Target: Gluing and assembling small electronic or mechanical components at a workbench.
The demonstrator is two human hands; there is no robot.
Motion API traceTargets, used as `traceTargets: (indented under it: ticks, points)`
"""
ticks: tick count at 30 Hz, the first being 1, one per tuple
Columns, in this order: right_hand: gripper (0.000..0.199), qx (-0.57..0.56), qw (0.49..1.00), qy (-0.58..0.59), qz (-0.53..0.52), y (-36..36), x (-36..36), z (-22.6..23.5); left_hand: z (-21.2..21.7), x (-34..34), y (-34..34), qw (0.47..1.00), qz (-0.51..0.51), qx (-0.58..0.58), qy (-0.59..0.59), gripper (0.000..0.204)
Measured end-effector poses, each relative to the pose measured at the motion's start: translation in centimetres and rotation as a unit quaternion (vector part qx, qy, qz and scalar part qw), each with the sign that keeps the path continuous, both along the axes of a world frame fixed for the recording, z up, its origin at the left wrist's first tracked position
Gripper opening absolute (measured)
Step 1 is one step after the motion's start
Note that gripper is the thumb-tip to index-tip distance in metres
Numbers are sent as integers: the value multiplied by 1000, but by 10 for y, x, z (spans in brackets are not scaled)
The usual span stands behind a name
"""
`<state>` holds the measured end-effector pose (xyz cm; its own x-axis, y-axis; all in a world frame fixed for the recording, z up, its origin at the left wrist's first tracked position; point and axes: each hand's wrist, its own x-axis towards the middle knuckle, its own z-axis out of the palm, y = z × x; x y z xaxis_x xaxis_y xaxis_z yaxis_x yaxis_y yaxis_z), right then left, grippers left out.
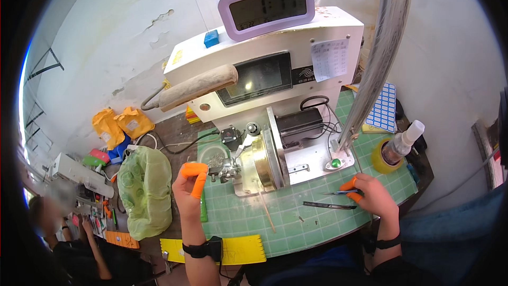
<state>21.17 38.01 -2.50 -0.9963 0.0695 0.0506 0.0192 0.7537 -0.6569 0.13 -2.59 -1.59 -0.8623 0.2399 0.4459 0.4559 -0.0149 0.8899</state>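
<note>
My left hand (pixel 186 196), with orange finger covers on thumb and forefinger, pinches at the dark outer end of a small metal clamp fixture (pixel 227 170) on the machine. Whether a small piece is also between those fingertips is too fine to tell. Just right of the fixture stands a brass-coloured wheel (pixel 263 161). My right hand (pixel 374 196), also in orange finger covers, is closed on slim tweezers (pixel 338 193) above the green cutting mat (pixel 296 233). The tips of the tweezers point left. A flat black strip-like tool (pixel 328 205) lies just below them.
A white machine (pixel 196 66) with a screen carries a lilac digital clock (pixel 267 8). A padded lamp arm (pixel 198 87) hangs before it. A spray bottle (pixel 405 143) stands in a yellow holder at right. A green plastic bag (pixel 144 193) sits left; a co-worker (pixel 79 249) is beyond.
</note>
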Motion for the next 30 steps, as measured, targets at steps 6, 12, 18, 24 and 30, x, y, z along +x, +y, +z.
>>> traceTargets:
  ticks: [6, 12, 18, 24, 30]
  points:
    - [22, 6, 1000, -4, 2, 0, -2, 5, -2, -1, 1, 1000, -17, 0, -7, 12]
    - [22, 34, 999, 5, -5, -6, -1, 4, -15, -3, -3, 999, -23, 24, -43, 14]
    - [19, 39, 999, -6, -4, -7, 1, 8, -12, -1, -2, 1000, -15, -7, 4, 19]
    - [18, 52, 999, 7, -8, -9, 0, 4, -8, 1, -1, 1000, -8, -23, 13, 18]
    - [17, 42, 999, -6, -6, -10, -3, 3, 15, 13, 5, 995, 40, -86, 27, 21]
